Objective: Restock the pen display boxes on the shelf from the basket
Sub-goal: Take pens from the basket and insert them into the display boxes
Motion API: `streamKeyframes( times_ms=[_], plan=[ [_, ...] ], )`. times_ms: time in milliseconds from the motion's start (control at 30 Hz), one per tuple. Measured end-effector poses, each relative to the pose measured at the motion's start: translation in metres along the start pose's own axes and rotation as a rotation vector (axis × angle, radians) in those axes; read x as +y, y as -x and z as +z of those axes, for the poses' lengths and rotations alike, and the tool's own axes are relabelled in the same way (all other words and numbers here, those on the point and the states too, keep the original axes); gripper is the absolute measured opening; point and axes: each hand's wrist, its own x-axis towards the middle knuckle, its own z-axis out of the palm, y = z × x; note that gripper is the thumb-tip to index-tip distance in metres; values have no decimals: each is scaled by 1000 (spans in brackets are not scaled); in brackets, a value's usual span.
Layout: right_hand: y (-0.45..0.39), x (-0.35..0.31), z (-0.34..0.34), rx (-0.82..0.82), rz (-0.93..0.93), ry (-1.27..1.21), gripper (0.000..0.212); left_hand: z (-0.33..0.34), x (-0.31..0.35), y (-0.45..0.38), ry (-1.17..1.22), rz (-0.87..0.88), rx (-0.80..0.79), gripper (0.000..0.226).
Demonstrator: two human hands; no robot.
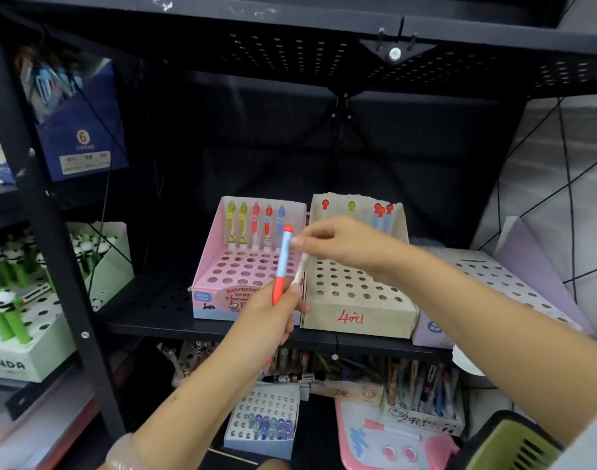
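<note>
Two display boxes stand side by side on the black shelf [154, 300]: the pink box [222, 283] at left, five pens in its back row, and the beige box [358, 313] at right; the green basket [514, 446] sits at lower right; left hand [273, 313] grips the red lower end of a blue-and-red pen [282, 266], held upright before the pink box; right hand [338, 244] pinches its top with its fingertips, other fingers curled.
</note>
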Motion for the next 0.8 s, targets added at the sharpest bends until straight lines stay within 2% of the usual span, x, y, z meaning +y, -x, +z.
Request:
streamKeyframes(
  times_ms=[67,167,233,300,400,467,533,633,800],
  plan=[
    [2,-4,8,-91,-4,-71,32,3,1,0,-2,13,-20,17],
    [2,-1,13,-43,-21,-186,23,-1,-1,0,-36,11,-19,22],
    [-1,4,7,134,-22,-298,18,-5,-1,0,-24,-3,-3,29],
    [-7,8,-10,394,5,-378,18,-7,-2,0,41,-38,26,31],
    [-10,21,-46,681,30,-366,17,-7,-4,0,45,-40,54,24],
    [-8,36,-67,780,55,-284,16,-6,-6,0,29,-11,56,22],
    [-6,53,-80,838,100,-2,16,-5,-5,0,70,20,49,19],
    [-1,75,-83,799,157,351,18,-4,-2,1,116,46,19,18],
    [-4,86,-77,745,207,473,22,0,-3,-1,137,30,39,18]
  ],
)
